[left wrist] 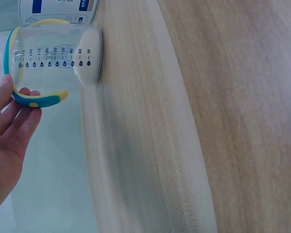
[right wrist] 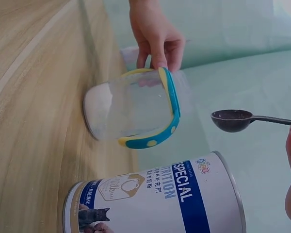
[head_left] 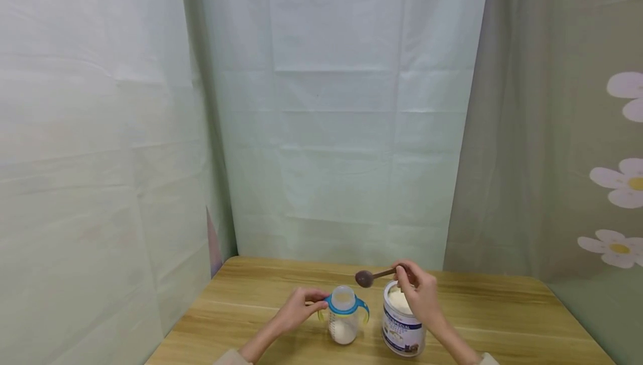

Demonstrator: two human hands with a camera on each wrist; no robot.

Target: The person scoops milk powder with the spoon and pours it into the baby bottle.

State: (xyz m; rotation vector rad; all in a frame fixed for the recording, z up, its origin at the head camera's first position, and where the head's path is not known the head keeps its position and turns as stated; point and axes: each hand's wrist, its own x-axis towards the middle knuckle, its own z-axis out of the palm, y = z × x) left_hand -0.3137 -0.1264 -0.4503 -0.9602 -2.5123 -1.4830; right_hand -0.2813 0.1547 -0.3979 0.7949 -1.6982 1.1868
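Note:
A clear baby bottle (head_left: 344, 320) with a blue-and-yellow handled collar stands upright on the table, its top uncapped. White powder (left wrist: 89, 56) fills the bottom, up to around the 60–90 marks. My left hand (head_left: 303, 308) pinches the bottle's near-left handle (left wrist: 39, 100) between thumb and fingers. In my right hand (head_left: 418, 292) is the handle of a dark brown scoop (head_left: 364, 278), held in the air between the bottle and a milk powder can (head_left: 402, 331). The scoop's bowl (right wrist: 232, 120) looks dark inside, with no heap of powder showing.
The can stands open just right of the bottle, with pale powder (head_left: 398, 300) inside. Wooden table (head_left: 482, 309) spreads around both. Pale cloth curtains (head_left: 341, 130) hang behind and at the sides, the right one printed with white flowers (head_left: 620, 248).

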